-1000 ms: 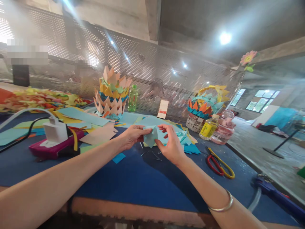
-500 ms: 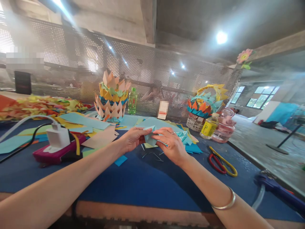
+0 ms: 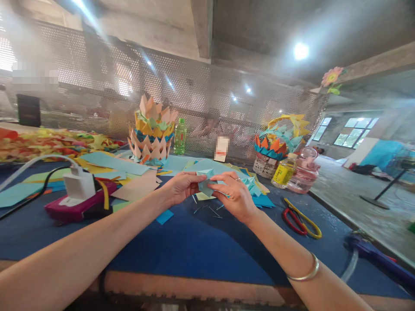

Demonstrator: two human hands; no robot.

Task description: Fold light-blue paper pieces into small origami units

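Note:
Between my two hands, above the blue table mat [image 3: 181, 250], is a small light-blue piece of folded paper [image 3: 205, 186]. My left hand [image 3: 184, 188] pinches its left side with thumb and fingers. My right hand [image 3: 234, 195] grips the right side, its fingers bent over the paper. Just behind my right hand lie light-blue folded paper pieces [image 3: 252, 186] and darker blue paper [image 3: 263, 201]. Thin paper slivers [image 3: 210, 211] are scattered on the mat below the hands. A small blue paper square [image 3: 164, 217] lies under my left wrist.
Scissors [image 3: 301, 220] and a dark-blue glue gun [image 3: 366, 248] lie at right. Behind them stand a yellow-labelled bottle [image 3: 284, 172], a pink jug [image 3: 303, 175] and a paper-trimmed basket [image 3: 266, 164]. At left are a purple power strip [image 3: 65, 211], coloured sheets [image 3: 136, 190] and a tiered paper crown [image 3: 151, 142].
The paper has turned slightly between my hands, and my right fingers have shifted a little on it. Both hands stay in nearly the same place.

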